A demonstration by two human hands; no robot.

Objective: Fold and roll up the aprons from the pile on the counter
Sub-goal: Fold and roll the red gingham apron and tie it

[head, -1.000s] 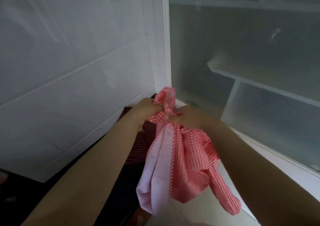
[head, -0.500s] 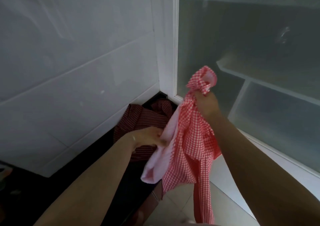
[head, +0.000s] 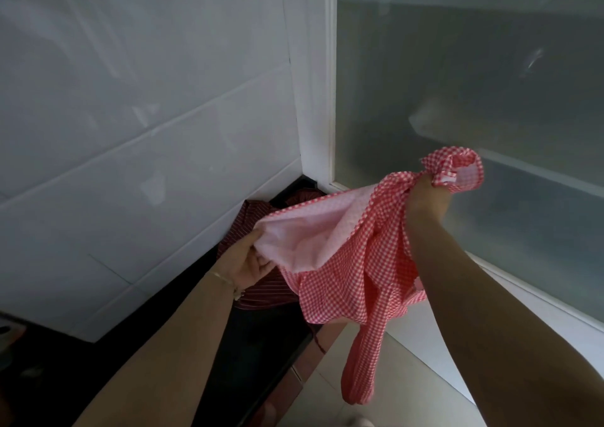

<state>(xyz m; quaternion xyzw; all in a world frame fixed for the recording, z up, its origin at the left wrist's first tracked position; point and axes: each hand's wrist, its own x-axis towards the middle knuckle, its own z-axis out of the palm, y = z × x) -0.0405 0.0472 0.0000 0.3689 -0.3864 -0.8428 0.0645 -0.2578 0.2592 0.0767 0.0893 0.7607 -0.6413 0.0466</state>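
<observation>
A red-and-white checked apron [head: 340, 273] with a pale pink inner side hangs in the air, stretched between my hands. My right hand [head: 425, 199] grips a bunched upper end of it, raised at the right. My left hand [head: 251, 256] pinches its edge lower down at the left. A checked strap [head: 362, 361] dangles below. Behind the apron, a dark red striped apron [head: 258, 292] lies crumpled on the black counter [head: 248, 354] in the corner, partly hidden.
White tiled wall [head: 147, 132] stands to the left, a frosted glass window [head: 474, 83] with a white frame to the right. Pale floor tiles [head: 408, 381] show below the counter's edge. A dim object [head: 8, 332] sits at the far left edge.
My hands have drawn apart: the right went up and to the right, the left down and to the left. The checked apron now spreads open between them, pink side showing.
</observation>
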